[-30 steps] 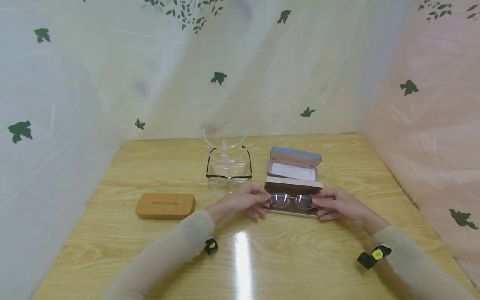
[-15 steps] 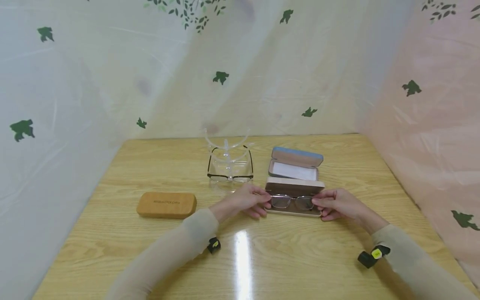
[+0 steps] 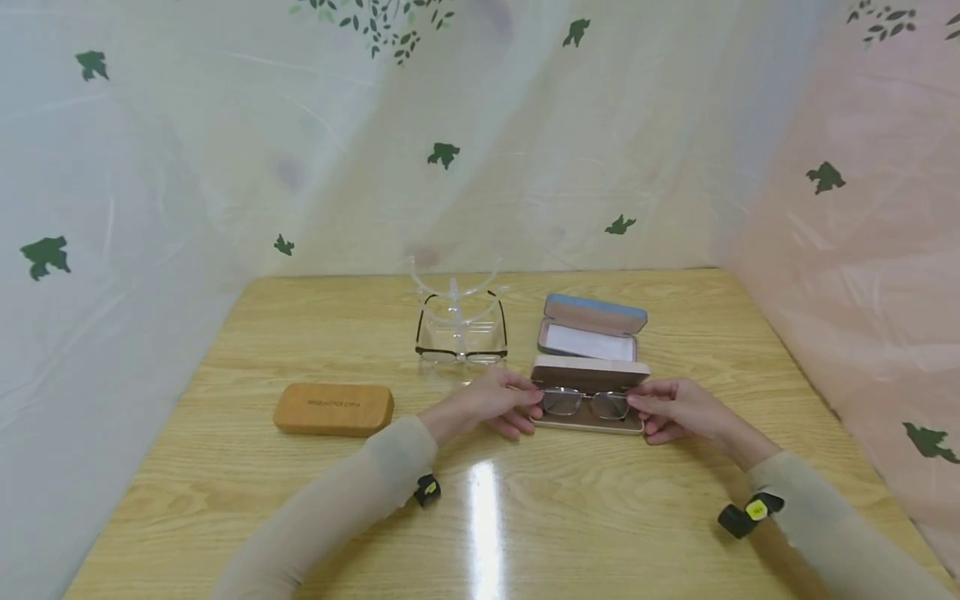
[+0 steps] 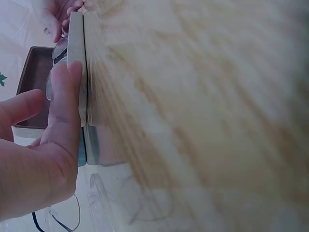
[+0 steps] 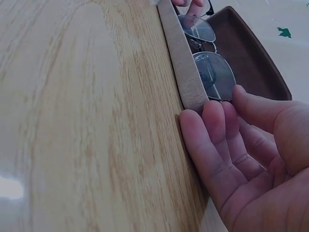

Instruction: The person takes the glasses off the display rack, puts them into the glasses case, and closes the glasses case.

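A pair of thin metal-rimmed eyeglasses (image 3: pixel 565 402) sits low in an open beige case (image 3: pixel 591 364) with a brown lining. My left hand (image 3: pixel 487 402) holds the glasses at their left end, fingers beside the case's end. At the opposite end, the thumb and fingers of my right hand (image 3: pixel 678 410) pinch the frame. In the right wrist view, my right thumb meets the rim of the near lens (image 5: pixel 215 75), and the other fingertips touch the case's outer wall (image 5: pixel 181 58). The temples are mostly hidden inside the case.
Behind the beige case stands an open blue case (image 3: pixel 592 312) with a white cloth inside. Left of it, a clear display stand (image 3: pixel 453 292) carries black-browed glasses (image 3: pixel 431 353). A closed orange-brown case (image 3: pixel 333 410) lies at the left of the wooden table (image 3: pixel 360 533).
The eyeglasses have tipped and sunk slightly deeper into the beige case, between both hands. Both hands stay at its ends. The head view has shifted a little.
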`<state>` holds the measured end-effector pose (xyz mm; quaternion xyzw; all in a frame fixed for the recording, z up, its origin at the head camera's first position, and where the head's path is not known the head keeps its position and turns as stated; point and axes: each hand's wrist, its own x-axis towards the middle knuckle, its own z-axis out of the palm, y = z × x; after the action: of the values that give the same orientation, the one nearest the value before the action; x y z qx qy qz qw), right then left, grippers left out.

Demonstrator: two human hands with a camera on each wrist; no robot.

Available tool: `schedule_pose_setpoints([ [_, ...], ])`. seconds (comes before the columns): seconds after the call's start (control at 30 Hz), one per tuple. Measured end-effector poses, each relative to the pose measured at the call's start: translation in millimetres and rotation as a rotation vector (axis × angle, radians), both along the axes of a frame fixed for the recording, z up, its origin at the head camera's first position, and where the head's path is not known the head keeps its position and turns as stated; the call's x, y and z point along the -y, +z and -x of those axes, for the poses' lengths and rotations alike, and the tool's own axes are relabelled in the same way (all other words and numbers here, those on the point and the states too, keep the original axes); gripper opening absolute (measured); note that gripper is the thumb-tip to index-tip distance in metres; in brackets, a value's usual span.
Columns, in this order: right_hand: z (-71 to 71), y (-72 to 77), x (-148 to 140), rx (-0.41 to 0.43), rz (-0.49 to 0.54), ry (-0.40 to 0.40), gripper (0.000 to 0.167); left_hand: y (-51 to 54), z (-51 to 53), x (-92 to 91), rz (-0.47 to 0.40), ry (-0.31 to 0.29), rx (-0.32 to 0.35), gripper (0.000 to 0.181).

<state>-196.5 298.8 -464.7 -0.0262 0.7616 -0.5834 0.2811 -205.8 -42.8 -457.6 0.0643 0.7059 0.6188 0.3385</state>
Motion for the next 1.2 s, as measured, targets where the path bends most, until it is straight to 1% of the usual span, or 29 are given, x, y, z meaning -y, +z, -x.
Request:
schedule_pose_setpoints([
  [0.33, -1.5, 1.9, -3.7, -0.007, 0.025, 0.007, 0.048, 2.6, -2.1, 2.5, 0.006, -0.001, -0.005, 0.041],
  [0.57, -0.5, 2.4, -10.1, -0.017, 0.004, -0.001, 0.055, 4.9, -2.4, 9.4, -0.015, 0.015, 0.006, 0.045],
  [0.7, 0.1, 4.7, -11.1, -0.003, 0.016, 0.005, 0.057, 6.3, -2.2, 12.4, -0.013, 0.016, -0.005, 0.048],
  [0.83, -1.6, 8.5, -13.8, 0.014, 0.046, 0.040, 0.064, 8.1, -0.8, 13.9, 0.006, 0.015, -0.013, 0.050],
  [0.93, -2.0, 13.3, -16.9, 0.016, 0.057, 0.075, 0.070, 9.2, 0.4, 14.7, 0.009, 0.006, -0.009, 0.054],
  [1.1, 0.8, 22.0, -16.7, 0.004, 0.060, 0.110, 0.078, 12.4, 2.5, 16.9, 0.008, -0.024, -0.005, 0.068],
  [1.2, 4.3, 26.2, -12.2, 0.002, 0.092, 0.115, 0.079, 15.4, 4.5, 17.7, 0.034, -0.039, -0.015, 0.076],
])
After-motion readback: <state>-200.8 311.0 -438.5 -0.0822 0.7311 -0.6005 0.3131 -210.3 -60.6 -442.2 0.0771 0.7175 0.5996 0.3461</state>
